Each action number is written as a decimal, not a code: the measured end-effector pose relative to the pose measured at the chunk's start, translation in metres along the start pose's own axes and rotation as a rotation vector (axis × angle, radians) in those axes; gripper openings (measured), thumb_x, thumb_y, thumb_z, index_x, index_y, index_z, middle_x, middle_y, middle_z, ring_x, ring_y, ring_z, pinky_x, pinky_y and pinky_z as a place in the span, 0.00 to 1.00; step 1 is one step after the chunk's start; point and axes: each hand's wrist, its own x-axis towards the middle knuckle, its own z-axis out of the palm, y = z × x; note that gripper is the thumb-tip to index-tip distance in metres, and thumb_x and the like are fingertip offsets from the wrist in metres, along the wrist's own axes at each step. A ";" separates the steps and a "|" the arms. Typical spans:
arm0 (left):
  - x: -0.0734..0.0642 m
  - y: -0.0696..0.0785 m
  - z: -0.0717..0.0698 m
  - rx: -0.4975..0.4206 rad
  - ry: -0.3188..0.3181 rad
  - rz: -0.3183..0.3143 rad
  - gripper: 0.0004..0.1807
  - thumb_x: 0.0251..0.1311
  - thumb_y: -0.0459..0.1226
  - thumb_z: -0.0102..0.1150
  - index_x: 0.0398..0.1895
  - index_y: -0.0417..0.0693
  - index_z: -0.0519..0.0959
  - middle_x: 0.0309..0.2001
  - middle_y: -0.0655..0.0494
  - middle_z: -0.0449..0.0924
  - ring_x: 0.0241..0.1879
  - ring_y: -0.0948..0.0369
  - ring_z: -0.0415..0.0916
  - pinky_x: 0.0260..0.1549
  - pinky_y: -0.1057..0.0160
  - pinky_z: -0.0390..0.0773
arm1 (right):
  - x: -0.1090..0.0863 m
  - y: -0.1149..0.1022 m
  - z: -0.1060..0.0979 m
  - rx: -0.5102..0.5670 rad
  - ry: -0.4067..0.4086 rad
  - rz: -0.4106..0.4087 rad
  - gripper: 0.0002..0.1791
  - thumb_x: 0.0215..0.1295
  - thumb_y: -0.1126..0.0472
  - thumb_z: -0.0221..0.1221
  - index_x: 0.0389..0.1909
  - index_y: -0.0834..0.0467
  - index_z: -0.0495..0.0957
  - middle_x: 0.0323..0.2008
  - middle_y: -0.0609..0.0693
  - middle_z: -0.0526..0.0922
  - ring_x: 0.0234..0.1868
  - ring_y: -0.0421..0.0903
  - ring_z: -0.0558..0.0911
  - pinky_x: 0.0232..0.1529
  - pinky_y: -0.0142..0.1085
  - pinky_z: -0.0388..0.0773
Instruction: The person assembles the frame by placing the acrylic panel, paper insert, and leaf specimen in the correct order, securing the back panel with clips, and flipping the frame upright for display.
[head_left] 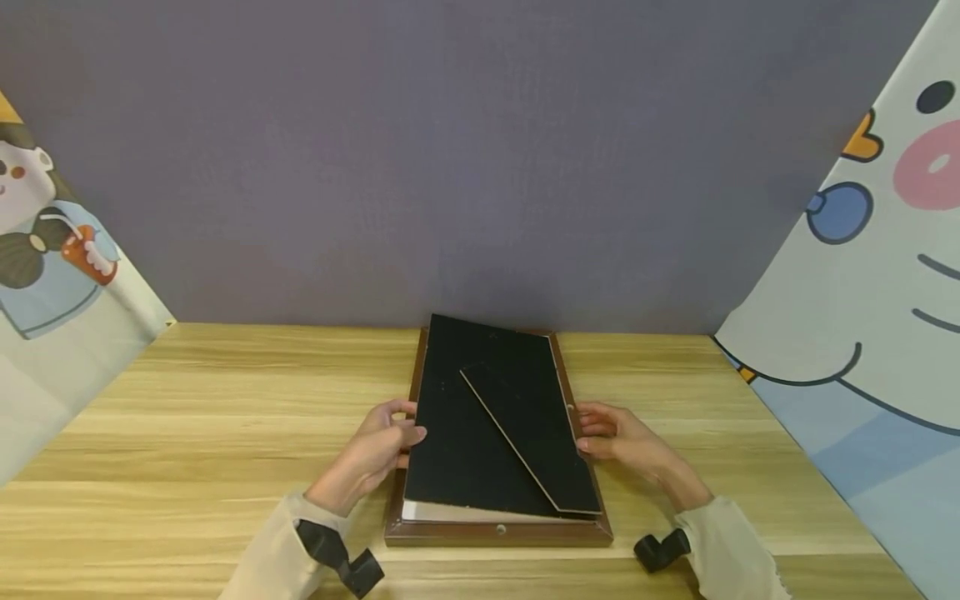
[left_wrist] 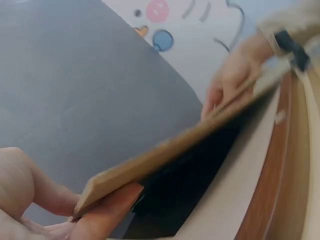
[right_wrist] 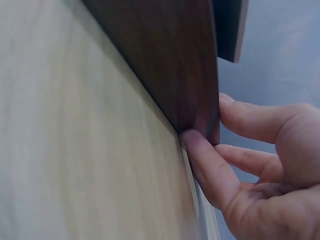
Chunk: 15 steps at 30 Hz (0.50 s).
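Observation:
A brown wooden picture frame [head_left: 442,535] lies face down on the table. Its black backing board [head_left: 457,467], with a folding stand leg [head_left: 536,433] on it, sits askew and tilted up out of the frame. My left hand [head_left: 378,447] pinches the board's left edge between thumb and fingers; the left wrist view shows this edge [left_wrist: 150,159] raised, with a gap beneath. My right hand [head_left: 622,437] grips the frame's right side, fingertips [right_wrist: 197,142] low on the outer wall and thumb at its upper edge. A pale sheet [head_left: 450,512] shows under the board's near end.
The wood-grain table [head_left: 225,433] extends on both sides of the frame. A grey partition [head_left: 480,167] stands along the back, with cartoon-printed panels [head_left: 847,325] at the sides. Small metal tabs [head_left: 501,530] sit on the frame's rim.

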 end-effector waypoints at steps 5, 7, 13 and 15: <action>-0.001 0.001 -0.002 0.135 0.029 0.017 0.22 0.61 0.22 0.48 0.59 0.26 0.60 0.44 0.39 0.73 0.28 0.62 0.76 0.24 0.65 0.81 | 0.000 -0.002 0.002 -0.024 0.009 0.001 0.37 0.62 0.67 0.61 0.66 0.77 0.54 0.57 0.76 0.66 0.57 0.63 0.71 0.47 0.32 0.79; -0.002 0.001 -0.003 0.232 0.049 0.033 0.23 0.59 0.23 0.52 0.58 0.25 0.63 0.38 0.45 0.72 0.27 0.62 0.72 0.21 0.67 0.78 | 0.000 -0.001 0.002 -0.035 0.012 0.001 0.37 0.62 0.66 0.61 0.66 0.76 0.55 0.57 0.76 0.66 0.57 0.64 0.71 0.47 0.31 0.79; -0.001 0.000 -0.007 0.428 0.071 0.110 0.26 0.56 0.24 0.58 0.58 0.21 0.67 0.25 0.53 0.69 0.19 0.63 0.64 0.13 0.71 0.67 | 0.001 0.001 0.000 -0.057 0.011 -0.003 0.37 0.62 0.65 0.61 0.66 0.76 0.55 0.58 0.76 0.66 0.57 0.64 0.71 0.47 0.31 0.79; -0.001 -0.001 -0.007 0.465 0.074 0.121 0.28 0.55 0.24 0.59 0.60 0.22 0.66 0.22 0.54 0.69 0.16 0.64 0.64 0.14 0.70 0.68 | 0.001 0.002 -0.001 -0.058 0.007 -0.003 0.37 0.62 0.65 0.61 0.66 0.75 0.55 0.58 0.76 0.65 0.58 0.64 0.71 0.47 0.31 0.79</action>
